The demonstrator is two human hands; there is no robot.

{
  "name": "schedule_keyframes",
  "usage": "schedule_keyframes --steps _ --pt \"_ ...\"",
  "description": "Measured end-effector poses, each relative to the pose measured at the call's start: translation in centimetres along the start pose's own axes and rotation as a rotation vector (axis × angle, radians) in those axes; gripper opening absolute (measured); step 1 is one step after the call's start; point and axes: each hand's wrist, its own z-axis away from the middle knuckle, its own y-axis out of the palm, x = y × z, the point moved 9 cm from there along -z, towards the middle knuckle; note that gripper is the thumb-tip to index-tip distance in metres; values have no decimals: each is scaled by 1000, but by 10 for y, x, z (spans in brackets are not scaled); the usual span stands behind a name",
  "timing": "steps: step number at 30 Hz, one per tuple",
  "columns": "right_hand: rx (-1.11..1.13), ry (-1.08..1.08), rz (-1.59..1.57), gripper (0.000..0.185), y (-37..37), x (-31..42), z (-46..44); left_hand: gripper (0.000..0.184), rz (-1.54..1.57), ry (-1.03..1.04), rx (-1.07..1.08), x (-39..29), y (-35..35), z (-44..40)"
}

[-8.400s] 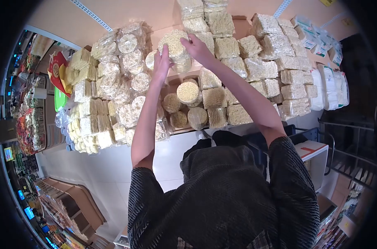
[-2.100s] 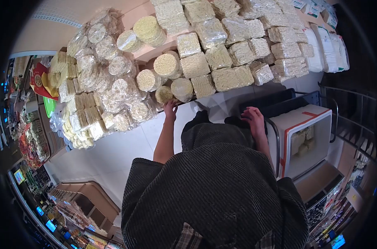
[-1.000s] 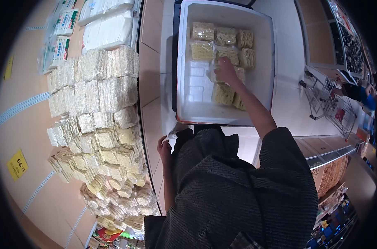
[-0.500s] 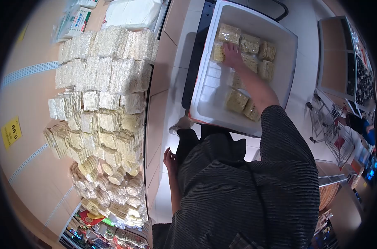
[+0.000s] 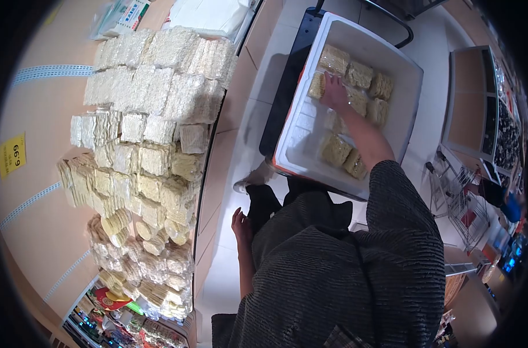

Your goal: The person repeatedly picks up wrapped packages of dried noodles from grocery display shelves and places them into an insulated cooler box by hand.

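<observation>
A shop: a yellow price tag (image 5: 13, 155), stacked noodle packs (image 5: 153, 98) and a shopping cart (image 5: 464, 209).

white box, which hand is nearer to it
Right. The right hand is inside the white box, over the packs; the left hand hangs outside it, beside a leg.

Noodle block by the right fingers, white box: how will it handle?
The noodle block is likely stiff, given its blocky shape; possibly slippery, if wrapped in shiny film like the neighboring block. Its flattish sides suggest little rolling.
</observation>
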Motion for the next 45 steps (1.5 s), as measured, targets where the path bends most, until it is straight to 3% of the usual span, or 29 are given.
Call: schedule_keyframes --steps 4,8,12,14,18,23,26,29,33,37,40,43,45 --pt "-45 -92 -62 112 -26 0 9 32 -102 120 30 -2 0 -10" --pt "-230 -329 42 106 -94 16 37 31 126 -42 34 -9 25 1" --pt "-446 -504 106 98 -161 17 76 30 -55 116 102 -43 55 5" --pt "-533 -539 124 91 -197 18 100 29 -153 216 110 -90 99 29" --pt "-666 -545 106 75 -264 36 158 36 -300 516 333 -176 201 63" --pt "-679 -724 -45 69 -304 104 231 88 -389 847 722 -255 330 131" --pt "-552 -877 -110 72 -295 170 255 111 -414 977 791 -279 345 149" --pt "-419 -1024 -186 76 -264 240 278 128 -301 919 781 -276 315 136" --pt "-232 -1166 -239 76 -226 325 309 108 -24 785 664 -267 235 112" --pt "44 -1273 -192 92 -188 400 337 95 77 713 499 -260 141 95" --pt "245 -1291 -364 97 -158 456 354 92 183 596 328 -246 66 84" --pt "356 -1139 -699 101 -155 517 364 85 385 556 209 -228 -11 64" --pt "703 -751 -944 102 -105 541 363 79 510 514 150 -217 -58 57"
